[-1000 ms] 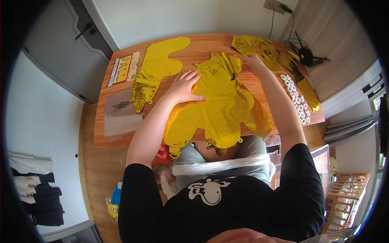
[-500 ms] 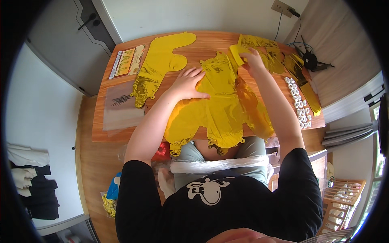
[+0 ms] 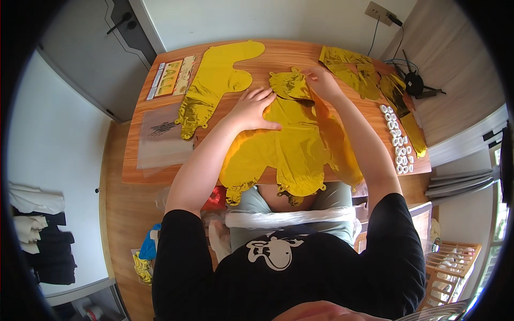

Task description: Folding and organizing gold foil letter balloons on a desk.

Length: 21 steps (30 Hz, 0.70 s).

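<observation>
Gold foil balloon (image 3: 289,144) lies flat under the left hand (image 3: 251,109), palm spread and pressing. Right hand (image 3: 321,80) pinches its far folded edge. Looks featherlight, crinkly, slippery; I'd grab the edges.

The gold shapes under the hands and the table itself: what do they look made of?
The gold shapes look like thin metallic foil film: glossy, crinkled, catching light, probably flat uninflated balloons. The left hand presses one flat; the right hand grips a folded edge. The table looks like wood or wood veneer: warm brown, faint grain, smooth matte finish.
</observation>
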Available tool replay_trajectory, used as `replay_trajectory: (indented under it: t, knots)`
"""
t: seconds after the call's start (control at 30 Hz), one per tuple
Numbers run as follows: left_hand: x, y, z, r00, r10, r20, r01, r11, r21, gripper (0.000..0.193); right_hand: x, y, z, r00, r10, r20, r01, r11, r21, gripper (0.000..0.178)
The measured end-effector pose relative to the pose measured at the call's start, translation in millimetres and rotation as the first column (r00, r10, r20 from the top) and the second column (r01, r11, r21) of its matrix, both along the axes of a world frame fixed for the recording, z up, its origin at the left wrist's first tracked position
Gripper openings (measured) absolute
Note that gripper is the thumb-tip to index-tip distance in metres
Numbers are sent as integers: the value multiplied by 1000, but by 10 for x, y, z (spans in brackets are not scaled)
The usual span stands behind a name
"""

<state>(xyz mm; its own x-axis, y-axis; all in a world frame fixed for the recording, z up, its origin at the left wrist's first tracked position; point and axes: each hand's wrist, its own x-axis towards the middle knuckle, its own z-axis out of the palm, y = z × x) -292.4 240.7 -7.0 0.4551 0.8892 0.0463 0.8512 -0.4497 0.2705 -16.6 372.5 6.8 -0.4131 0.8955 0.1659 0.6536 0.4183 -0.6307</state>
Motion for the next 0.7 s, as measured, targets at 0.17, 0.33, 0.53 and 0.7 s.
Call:
replay_trajectory:
  t: [0.17, 0.33, 0.53, 0.7]
  knots:
    - [-21, -8, -18, 1000, 7, -15, -7, 1000, -10, 116, -8, -83, -105, 992, 46, 121, -70, 976, 204, 33]
    - [-53, -15, -34, 1000, 8, -25, -8, 1000, -1, 117, -96, -142, -43, 951, 57, 305, -139, 956, 258, 32]
    - [-14, 6, -20, 1000, 0, -30, 0, 1000, 3, 118, -131, -135, -95, 930, -29, 367, -66, 967, 245, 40]
    - [-13, 12, -38, 1000, 0, -26, 0, 1000, 8, 118, -170, -221, -123, 896, -37, 443, -79, 967, 241, 51]
